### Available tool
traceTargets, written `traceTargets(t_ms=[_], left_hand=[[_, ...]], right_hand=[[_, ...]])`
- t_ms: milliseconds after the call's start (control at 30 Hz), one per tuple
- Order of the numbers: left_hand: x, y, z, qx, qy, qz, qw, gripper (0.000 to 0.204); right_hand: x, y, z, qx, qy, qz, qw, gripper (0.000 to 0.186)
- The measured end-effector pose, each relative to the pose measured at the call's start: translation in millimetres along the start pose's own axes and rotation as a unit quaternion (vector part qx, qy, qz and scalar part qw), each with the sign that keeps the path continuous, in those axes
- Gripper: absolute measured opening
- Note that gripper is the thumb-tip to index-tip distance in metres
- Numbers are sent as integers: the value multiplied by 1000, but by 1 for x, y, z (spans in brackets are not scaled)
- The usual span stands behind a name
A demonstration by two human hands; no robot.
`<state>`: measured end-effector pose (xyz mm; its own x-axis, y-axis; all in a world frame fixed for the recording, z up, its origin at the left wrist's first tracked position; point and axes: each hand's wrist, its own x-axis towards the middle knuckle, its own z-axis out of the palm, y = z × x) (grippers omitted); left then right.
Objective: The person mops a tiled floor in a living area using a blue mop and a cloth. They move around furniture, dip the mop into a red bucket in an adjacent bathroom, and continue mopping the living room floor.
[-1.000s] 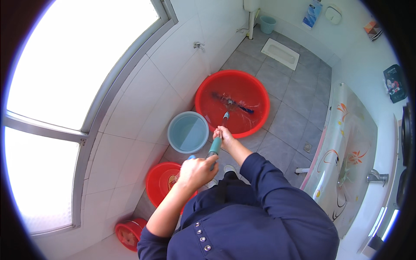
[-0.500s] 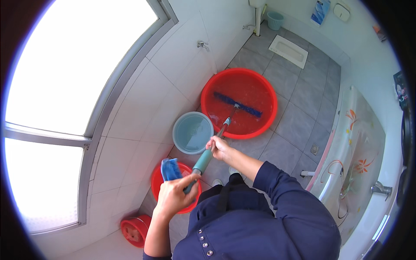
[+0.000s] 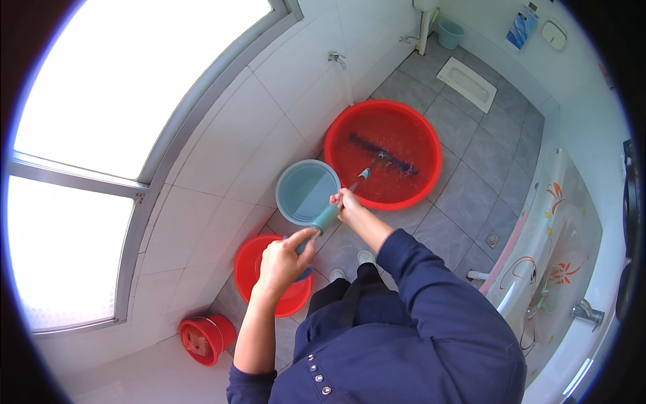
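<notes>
Water (image 3: 387, 188) covers our mop head (image 3: 397, 161) more darkly than half a second ago: it lies submerged in the large red basin (image 3: 436, 158), so we judge it soaking. Our left hand (image 3: 282, 264) and right hand (image 3: 346, 204) both curl fingers round the grey-green handle (image 3: 328, 219). Near left, a light-blue basin (image 3: 281, 182) crowds the handle; nearer, a smaller red basin (image 3: 247, 266) stands on our left.

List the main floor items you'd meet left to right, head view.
red bucket → smaller red basin → light blue basin → large red tub, dark mop head in it → squat toilet
</notes>
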<state>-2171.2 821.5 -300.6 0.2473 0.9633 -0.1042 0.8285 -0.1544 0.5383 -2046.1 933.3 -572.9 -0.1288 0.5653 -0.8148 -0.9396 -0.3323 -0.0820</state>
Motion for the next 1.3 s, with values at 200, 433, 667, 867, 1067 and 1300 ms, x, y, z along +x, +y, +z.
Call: traceTargets(t_ms=[200, 433, 667, 867, 1067, 1300], left_hand=[[-75, 54, -71, 64, -53, 107, 991, 21], [-137, 20, -150, -78, 3, -2, 997, 23], [-244, -52, -210, -17, 259, 38, 965, 21], [-261, -148, -223, -107, 27, 116, 987, 19], [-277, -196, -245, -197, -25, 152, 968, 20], [-285, -180, -247, -138, -133, 285, 939, 27]], right_hand=[[-4, -11, -52, 161, -136, -11, 977, 27], [-1, 40, -26, 96, -26, 149, 984, 22], [-110, 102, 42, 80, -42, 103, 991, 20], [-129, 145, 1, 60, -12, -93, 994, 17], [-140, 197, -85, 220, -14, -57, 974, 18], [-189, 294, -197, 353, 63, -118, 926, 21]])
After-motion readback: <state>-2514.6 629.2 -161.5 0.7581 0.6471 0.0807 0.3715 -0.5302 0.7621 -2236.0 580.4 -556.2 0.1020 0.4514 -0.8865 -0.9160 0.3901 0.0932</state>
